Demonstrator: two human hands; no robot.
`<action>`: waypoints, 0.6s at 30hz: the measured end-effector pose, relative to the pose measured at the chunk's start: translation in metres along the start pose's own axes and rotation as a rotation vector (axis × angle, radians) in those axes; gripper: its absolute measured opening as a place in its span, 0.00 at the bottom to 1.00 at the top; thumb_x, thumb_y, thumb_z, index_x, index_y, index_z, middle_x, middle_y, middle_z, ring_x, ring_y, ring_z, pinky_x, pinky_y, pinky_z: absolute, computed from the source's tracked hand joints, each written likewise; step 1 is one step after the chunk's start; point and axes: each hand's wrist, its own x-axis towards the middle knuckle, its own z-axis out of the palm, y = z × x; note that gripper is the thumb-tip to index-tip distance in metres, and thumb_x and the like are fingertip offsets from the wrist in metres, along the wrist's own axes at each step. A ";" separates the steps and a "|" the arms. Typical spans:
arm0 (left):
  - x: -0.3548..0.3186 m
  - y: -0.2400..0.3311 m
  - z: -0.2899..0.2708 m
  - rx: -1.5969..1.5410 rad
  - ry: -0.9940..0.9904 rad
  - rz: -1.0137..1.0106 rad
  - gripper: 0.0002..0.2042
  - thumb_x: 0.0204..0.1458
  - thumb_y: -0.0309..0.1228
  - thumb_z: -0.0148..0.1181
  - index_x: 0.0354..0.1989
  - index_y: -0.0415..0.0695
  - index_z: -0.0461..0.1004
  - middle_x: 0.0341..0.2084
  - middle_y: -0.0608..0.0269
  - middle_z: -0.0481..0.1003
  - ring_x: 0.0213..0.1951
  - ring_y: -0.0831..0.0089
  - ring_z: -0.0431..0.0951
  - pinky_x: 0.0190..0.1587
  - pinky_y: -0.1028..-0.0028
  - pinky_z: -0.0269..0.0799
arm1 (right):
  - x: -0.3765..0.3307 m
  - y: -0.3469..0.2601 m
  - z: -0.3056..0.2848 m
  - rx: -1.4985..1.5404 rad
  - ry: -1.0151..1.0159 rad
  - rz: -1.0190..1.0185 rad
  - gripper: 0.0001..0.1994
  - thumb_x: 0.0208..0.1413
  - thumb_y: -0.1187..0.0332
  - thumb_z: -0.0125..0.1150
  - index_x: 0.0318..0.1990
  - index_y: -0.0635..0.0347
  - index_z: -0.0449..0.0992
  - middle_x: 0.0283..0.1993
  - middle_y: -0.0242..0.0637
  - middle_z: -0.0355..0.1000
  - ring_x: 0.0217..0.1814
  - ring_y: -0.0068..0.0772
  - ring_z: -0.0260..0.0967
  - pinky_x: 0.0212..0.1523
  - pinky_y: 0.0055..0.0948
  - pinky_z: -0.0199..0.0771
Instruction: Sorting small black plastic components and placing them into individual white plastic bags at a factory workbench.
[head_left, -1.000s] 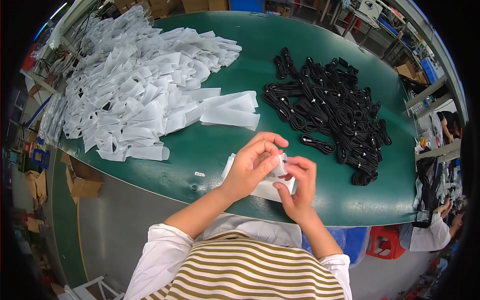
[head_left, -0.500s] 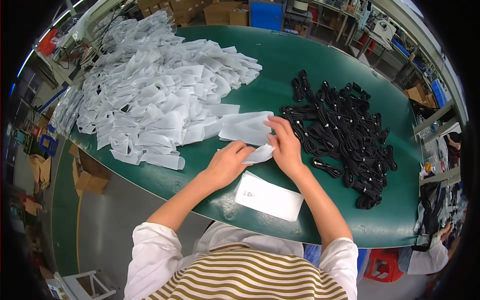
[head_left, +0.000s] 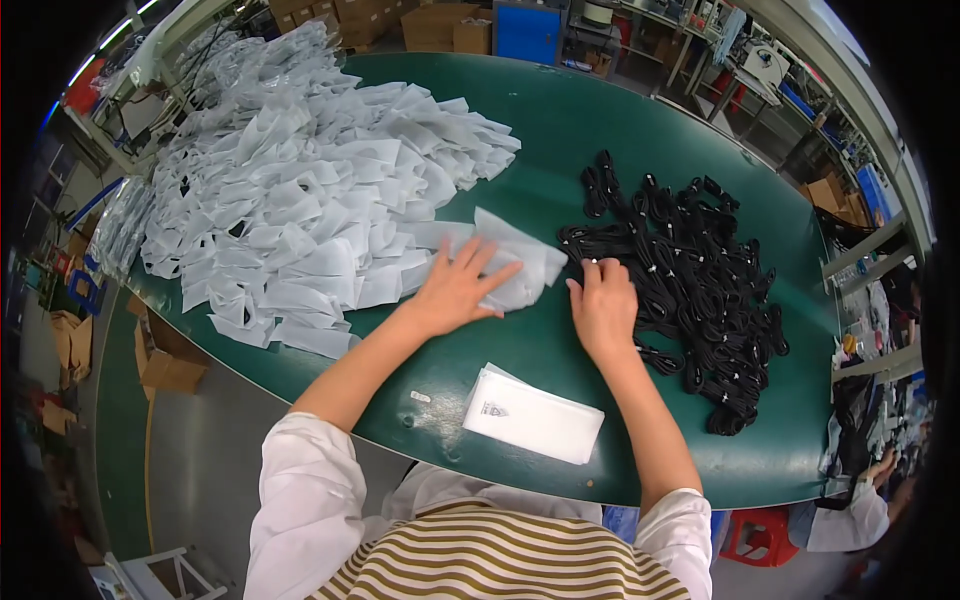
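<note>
My left hand (head_left: 455, 290) is spread, fingers apart and slightly blurred, against a loose white translucent sleeve (head_left: 525, 255). That sleeve is the nearest one to me at the right edge of a large heap of similar white sleeves (head_left: 300, 200). On the right, my right hand (head_left: 605, 305) hovers at the near left edge of a pile of coiled black cables (head_left: 690, 270). Its fingers bend downward with the thumb apart, and no object shows between them. Closer to me lies a flat stack of white sleeves (head_left: 535, 415) with a small dark print.
The green table (head_left: 560, 110) has a curved edge near my body. A small pale scrap (head_left: 420, 397) lies left of the stack. Cardboard boxes (head_left: 435, 27) and a blue bin (head_left: 527, 33) stand beyond the table. A red stool (head_left: 760, 537) and another person's sleeve (head_left: 850, 520) are at the lower right.
The folded white piece between my hands has left them. My right hand has moved right to the cables; my left hand has opened and spread over the sleeve.
</note>
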 end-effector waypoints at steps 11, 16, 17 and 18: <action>-0.009 0.077 -0.046 -0.005 0.233 -0.140 0.34 0.48 0.43 0.66 0.64 0.45 0.63 0.52 0.47 0.67 0.52 0.49 0.66 0.61 0.43 0.56 | -0.033 0.022 -0.048 0.138 0.011 0.140 0.15 0.49 0.74 0.64 0.43 0.64 0.68 0.34 0.44 0.68 0.36 0.46 0.70 0.36 0.39 0.70; -0.030 0.164 -0.036 -0.744 0.147 0.054 0.18 0.44 0.28 0.68 0.44 0.40 0.75 0.38 0.54 0.71 0.41 0.56 0.73 0.42 0.65 0.72 | -0.086 0.002 -0.091 0.450 0.066 0.411 0.16 0.53 0.76 0.62 0.49 0.66 0.70 0.32 0.44 0.68 0.31 0.44 0.69 0.32 0.36 0.69; -0.031 0.173 -0.031 -0.742 0.108 0.067 0.16 0.44 0.28 0.67 0.42 0.40 0.74 0.38 0.55 0.71 0.40 0.57 0.73 0.41 0.65 0.72 | -0.097 -0.001 -0.100 0.414 0.013 0.385 0.17 0.54 0.76 0.61 0.51 0.65 0.70 0.34 0.44 0.69 0.32 0.43 0.69 0.34 0.34 0.70; -0.030 0.182 -0.025 -0.747 0.072 0.093 0.14 0.45 0.27 0.67 0.41 0.40 0.74 0.37 0.56 0.71 0.40 0.58 0.73 0.41 0.65 0.72 | -0.109 -0.001 -0.112 0.367 -0.034 0.365 0.18 0.55 0.77 0.60 0.53 0.64 0.71 0.36 0.45 0.71 0.32 0.42 0.70 0.35 0.32 0.70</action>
